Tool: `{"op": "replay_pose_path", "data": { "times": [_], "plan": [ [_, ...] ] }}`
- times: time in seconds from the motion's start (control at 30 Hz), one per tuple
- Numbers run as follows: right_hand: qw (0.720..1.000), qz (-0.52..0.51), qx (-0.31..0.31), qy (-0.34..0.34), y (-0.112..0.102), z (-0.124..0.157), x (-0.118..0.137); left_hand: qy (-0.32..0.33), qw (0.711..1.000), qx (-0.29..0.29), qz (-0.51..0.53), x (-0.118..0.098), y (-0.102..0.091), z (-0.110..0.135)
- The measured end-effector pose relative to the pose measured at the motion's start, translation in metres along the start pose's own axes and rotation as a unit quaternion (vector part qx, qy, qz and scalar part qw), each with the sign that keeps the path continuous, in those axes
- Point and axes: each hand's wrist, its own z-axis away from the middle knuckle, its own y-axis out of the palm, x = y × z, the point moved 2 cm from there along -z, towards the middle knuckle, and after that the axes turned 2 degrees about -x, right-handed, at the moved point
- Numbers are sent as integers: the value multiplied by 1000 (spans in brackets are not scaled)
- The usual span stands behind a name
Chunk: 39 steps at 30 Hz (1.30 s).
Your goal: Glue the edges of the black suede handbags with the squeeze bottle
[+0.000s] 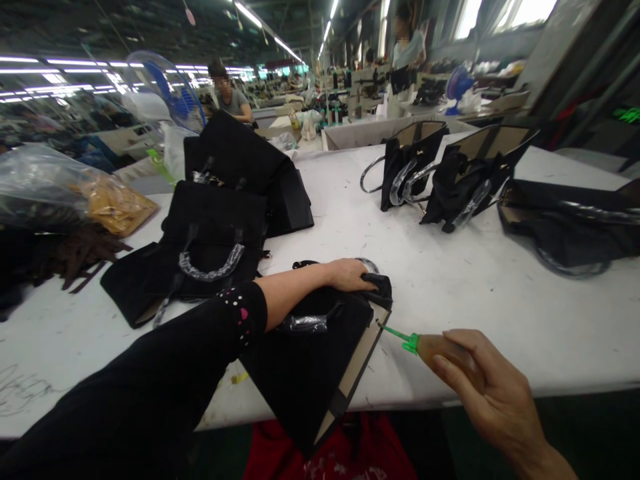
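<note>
A black handbag [315, 363] lies on its side at the near edge of the white table [450, 280], its open top turned to the right. My left hand [353, 275] is closed on the bag's far top corner, pressing the dark fabric down. My right hand [480, 387] grips a small squeeze bottle [440, 350] with a green nozzle. The nozzle tip touches the tan inner edge of the bag's opening. A handle wrapped in clear plastic [305, 323] lies across the bag.
Several black bags [220, 220] are piled at the left. Standing open bags [450, 173] are at the far right. A plastic sack of tan and brown pieces [75, 200] sits at the left edge. A blue fan [170, 90] and other people are at tables behind. Red cloth [330, 457] hangs below the table edge.
</note>
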Motion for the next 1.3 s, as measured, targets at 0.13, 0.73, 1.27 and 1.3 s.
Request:
{"op": "replay_pose_path", "data": {
  "times": [0.13, 0.73, 1.27, 1.3],
  "plan": [
    [997, -30, 69, -29, 3, 2, 2, 2, 1000, 0, 6, 0, 0, 0],
    [987, -41, 118, -100, 3, 26, 10, 10, 1000, -6, 12, 0, 1, 1],
    [989, -6, 87, -121, 7, 36, 24, 20, 999, -17, 27, 2, 1, 2],
    [984, -15, 112, -139, 9, 38, 28, 21, 999, -16, 28, 2, 1, 2]
  ]
}}
